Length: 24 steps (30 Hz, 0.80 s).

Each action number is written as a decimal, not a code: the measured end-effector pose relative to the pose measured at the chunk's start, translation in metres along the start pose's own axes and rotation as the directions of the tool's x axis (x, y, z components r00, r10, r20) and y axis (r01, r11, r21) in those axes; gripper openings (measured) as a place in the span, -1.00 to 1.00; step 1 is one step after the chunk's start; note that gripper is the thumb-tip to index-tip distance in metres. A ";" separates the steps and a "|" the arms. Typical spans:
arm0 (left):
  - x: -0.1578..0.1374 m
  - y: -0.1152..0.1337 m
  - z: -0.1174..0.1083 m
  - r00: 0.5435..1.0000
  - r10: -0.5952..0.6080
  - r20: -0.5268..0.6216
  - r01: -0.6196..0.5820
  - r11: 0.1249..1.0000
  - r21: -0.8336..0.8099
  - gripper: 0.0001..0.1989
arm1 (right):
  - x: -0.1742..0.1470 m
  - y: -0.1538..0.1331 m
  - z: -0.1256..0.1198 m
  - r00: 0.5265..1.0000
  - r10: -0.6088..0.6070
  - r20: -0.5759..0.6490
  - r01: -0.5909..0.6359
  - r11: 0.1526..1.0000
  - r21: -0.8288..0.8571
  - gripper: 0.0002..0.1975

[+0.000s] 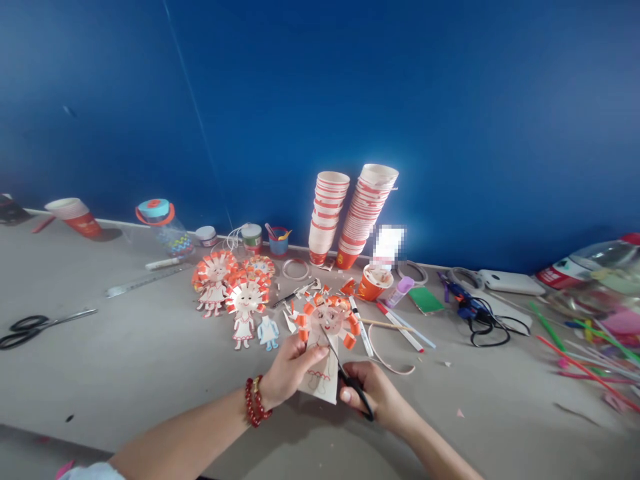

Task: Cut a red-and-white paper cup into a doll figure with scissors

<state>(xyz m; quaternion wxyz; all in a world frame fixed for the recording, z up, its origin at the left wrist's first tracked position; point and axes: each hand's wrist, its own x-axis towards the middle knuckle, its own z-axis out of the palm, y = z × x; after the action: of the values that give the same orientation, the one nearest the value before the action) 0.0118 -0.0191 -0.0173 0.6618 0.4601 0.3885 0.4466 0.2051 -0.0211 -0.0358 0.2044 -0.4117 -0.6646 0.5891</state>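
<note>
My left hand [289,367] grips a white paper piece [326,381] with a drawn dress and legs on it. My right hand [373,393] has its fingers in the black handles of a pair of scissors [344,375], whose blades lie along the paper's upper right part. Just beyond the paper is a paper-cup doll head [327,320] with a drawn face and curled orange strips; I cannot tell whether it is joined to the paper. Finished-looking paper dolls [245,300] lie to the left, beside a blue-edged paper body cutout [269,332].
Two tall stacks of paper cups [329,213] stand against the blue wall. A second pair of scissors [43,325] and a ruler [143,281] lie left. Markers [400,327], a glue gun [463,301] with its cord, pipe cleaners [590,347] and a bottle [575,263] are right.
</note>
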 end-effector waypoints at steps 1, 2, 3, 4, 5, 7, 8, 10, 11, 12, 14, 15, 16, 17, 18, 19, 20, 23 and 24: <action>0.000 0.000 0.000 1.000 -0.003 -0.003 0.003 1.000 -0.007 -0.76 | 0.000 0.001 0.001 1.000 0.003 0.000 -0.003 1.000 0.017 -0.38; 0.000 0.000 0.001 1.000 -0.006 -0.004 0.006 1.000 -0.016 -0.76 | 0.000 0.001 0.001 1.000 0.004 -0.001 -0.004 1.000 0.031 -0.38; 0.000 0.000 0.001 1.000 -0.005 -0.006 0.005 1.000 -0.026 -0.77 | 0.001 0.002 0.002 1.000 0.002 -0.001 -0.002 0.999 0.043 -0.39; 0.000 0.000 0.002 1.000 -0.003 -0.008 0.002 0.999 -0.035 -0.78 | 0.001 0.002 0.002 1.000 -0.001 0.000 0.001 0.999 0.054 -0.39; 0.000 -0.001 0.002 1.000 0.001 -0.011 -0.001 0.999 -0.041 -0.78 | 0.001 0.002 0.003 1.000 -0.006 0.001 0.006 0.998 0.064 -0.39; 0.000 -0.002 0.002 1.000 0.006 -0.015 -0.007 0.999 -0.042 -0.77 | 0.002 0.002 0.003 1.000 -0.017 0.004 0.017 0.996 0.083 -0.39; 0.000 -0.003 0.002 1.000 0.004 -0.013 -0.005 0.999 -0.041 -0.77 | 0.002 0.002 0.002 1.000 -0.019 0.011 0.018 0.996 0.092 -0.38; 0.000 -0.005 0.002 1.000 -0.003 -0.002 0.003 0.999 -0.045 -0.76 | 0.002 0.002 0.002 0.999 -0.020 0.028 0.017 0.994 0.108 -0.37; 0.001 -0.006 0.002 1.000 -0.007 0.004 0.007 0.999 -0.050 -0.76 | 0.002 0.003 0.001 0.999 -0.021 0.037 0.017 0.994 0.110 -0.37; 0.001 -0.006 0.002 1.000 -0.010 0.012 0.010 0.998 -0.056 -0.75 | 0.002 0.003 0.001 0.999 -0.020 0.044 0.016 0.994 0.108 -0.36; 0.001 -0.007 0.002 1.000 -0.010 0.020 0.012 0.998 -0.061 -0.76 | 0.002 0.003 0.001 0.999 -0.016 0.045 0.012 0.995 0.101 -0.35; 0.001 -0.007 0.002 1.000 -0.007 0.017 0.008 0.998 -0.062 -0.76 | 0.002 0.003 0.001 0.999 -0.014 0.041 0.010 0.995 0.095 -0.35; 0.001 -0.006 0.003 1.000 -0.005 0.013 0.006 0.998 -0.064 -0.77 | 0.002 0.003 0.001 0.999 -0.013 0.035 0.009 0.996 0.090 -0.35; 0.000 -0.006 0.003 1.000 -0.003 0.008 0.004 0.998 -0.066 -0.77 | 0.002 0.003 0.001 1.000 -0.013 0.028 0.011 0.996 0.089 -0.35; 0.000 -0.005 0.004 1.000 0.002 0.000 -0.002 0.998 -0.068 -0.77 | 0.002 0.003 0.002 1.000 -0.016 0.020 0.014 0.996 0.089 -0.34; 0.000 -0.005 0.005 1.000 0.007 -0.008 -0.007 0.998 -0.069 -0.78 | 0.002 0.002 0.002 1.000 -0.018 0.014 0.017 0.996 0.092 -0.34; 0.000 -0.004 0.005 1.000 0.012 -0.016 -0.013 0.998 -0.069 -0.78 | 0.002 0.002 0.003 1.000 -0.020 0.010 0.019 0.995 0.097 -0.33; -0.001 -0.001 0.005 1.000 0.025 -0.011 -0.025 0.998 -0.062 -0.77 | 0.001 0.001 0.003 1.000 -0.026 0.002 0.026 0.994 0.108 -0.32; 0.000 -0.001 0.005 1.000 0.030 0.002 -0.030 0.998 -0.050 -0.77 | 0.001 0.001 0.003 1.000 -0.026 0.003 0.025 0.994 0.107 -0.32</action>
<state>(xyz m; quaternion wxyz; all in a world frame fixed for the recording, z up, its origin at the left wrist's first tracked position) 0.0164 -0.0210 -0.0165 0.6669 0.4498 0.3694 0.4652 0.2026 -0.0217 -0.0373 0.2324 -0.3905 -0.6375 0.6222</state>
